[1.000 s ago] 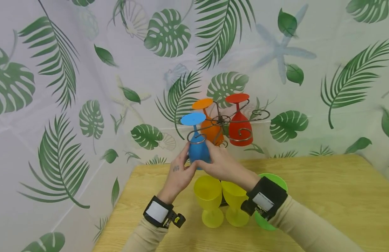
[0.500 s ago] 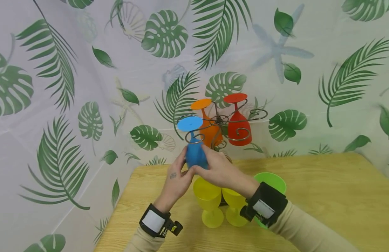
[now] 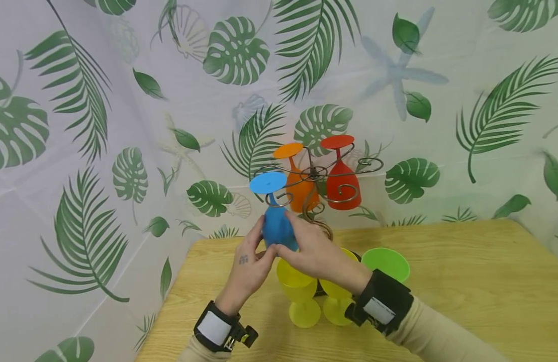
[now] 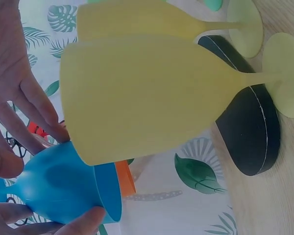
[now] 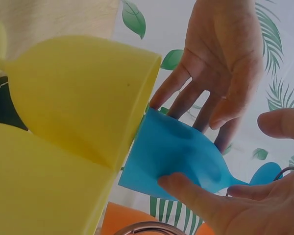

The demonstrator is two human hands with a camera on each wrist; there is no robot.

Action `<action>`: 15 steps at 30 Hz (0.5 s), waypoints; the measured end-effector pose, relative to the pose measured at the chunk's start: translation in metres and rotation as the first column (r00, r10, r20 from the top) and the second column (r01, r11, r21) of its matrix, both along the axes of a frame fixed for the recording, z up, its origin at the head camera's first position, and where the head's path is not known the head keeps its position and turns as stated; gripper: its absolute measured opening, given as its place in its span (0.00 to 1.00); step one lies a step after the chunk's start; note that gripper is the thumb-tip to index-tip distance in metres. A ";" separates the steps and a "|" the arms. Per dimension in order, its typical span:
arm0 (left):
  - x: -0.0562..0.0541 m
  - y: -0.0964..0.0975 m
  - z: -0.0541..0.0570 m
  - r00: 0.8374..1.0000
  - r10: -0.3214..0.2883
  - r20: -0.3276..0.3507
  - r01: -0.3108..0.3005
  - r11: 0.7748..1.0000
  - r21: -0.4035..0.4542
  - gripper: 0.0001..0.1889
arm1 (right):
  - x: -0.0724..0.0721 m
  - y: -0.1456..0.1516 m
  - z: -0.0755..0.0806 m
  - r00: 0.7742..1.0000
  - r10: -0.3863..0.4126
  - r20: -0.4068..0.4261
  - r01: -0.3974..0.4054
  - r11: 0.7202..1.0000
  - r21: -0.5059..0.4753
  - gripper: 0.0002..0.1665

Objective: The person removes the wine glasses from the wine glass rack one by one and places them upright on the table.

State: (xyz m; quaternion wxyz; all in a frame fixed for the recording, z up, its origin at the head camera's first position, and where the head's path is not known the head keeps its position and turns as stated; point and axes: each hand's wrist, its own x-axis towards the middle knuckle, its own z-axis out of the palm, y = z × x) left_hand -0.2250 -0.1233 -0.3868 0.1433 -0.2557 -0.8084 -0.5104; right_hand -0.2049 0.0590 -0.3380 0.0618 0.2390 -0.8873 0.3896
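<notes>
A blue plastic goblet (image 3: pixel 279 229) hangs upside down, its foot uppermost, with its stem at a curled wire loop of the metal rack (image 3: pixel 315 173). My left hand (image 3: pixel 249 264) holds the bowl from the left, fingers along its side. From the right, my right hand (image 3: pixel 317 249) grips the same bowl, and the two thumbs come together on its near side. In the right wrist view the blue goblet (image 5: pixel 176 152) lies between both hands, its rim close to a yellow goblet (image 5: pixel 83 93).
An orange goblet (image 3: pixel 303 193) and a red goblet (image 3: pixel 343 186) hang inverted on the rack behind. Below my hands, two yellow goblets (image 3: pixel 297 279) and a green one (image 3: pixel 386 264) stand upright on the wooden table (image 3: pixel 464 281). The rack's black base (image 4: pixel 255 132) shows behind the yellow ones.
Both hands have shifted the blue goblet slightly left and down, toward me. Its foot and stem have moved left relative to the wire loop. The other goblets stay put.
</notes>
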 end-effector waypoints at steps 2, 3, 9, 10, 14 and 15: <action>0.002 0.000 0.000 1.000 0.008 0.000 -0.008 1.000 -0.004 0.37 | 0.002 0.000 0.000 1.000 -0.001 -0.015 0.001 1.000 0.006 0.49; 0.003 -0.001 0.000 1.000 0.013 0.001 -0.013 1.000 -0.004 0.37 | 0.003 0.000 -0.001 1.000 -0.002 -0.020 0.002 1.000 0.009 0.49; 0.010 -0.004 0.001 0.999 0.047 0.009 -0.047 0.999 -0.005 0.36 | 0.007 0.001 -0.003 0.999 0.003 -0.032 -0.003 1.000 -0.007 0.46; 0.011 -0.005 0.001 0.998 0.056 0.011 -0.055 0.998 -0.008 0.36 | 0.008 0.001 -0.004 0.999 0.005 -0.035 -0.006 1.000 -0.016 0.45; 0.014 -0.008 -0.001 0.997 0.075 0.015 -0.075 0.997 -0.015 0.35 | 0.009 0.001 -0.007 0.998 0.026 -0.054 -0.029 0.998 -0.058 0.42; 0.015 -0.008 -0.001 0.997 0.078 0.014 -0.078 0.997 -0.014 0.35 | 0.010 0.001 -0.008 0.998 0.030 -0.054 -0.033 0.997 -0.067 0.42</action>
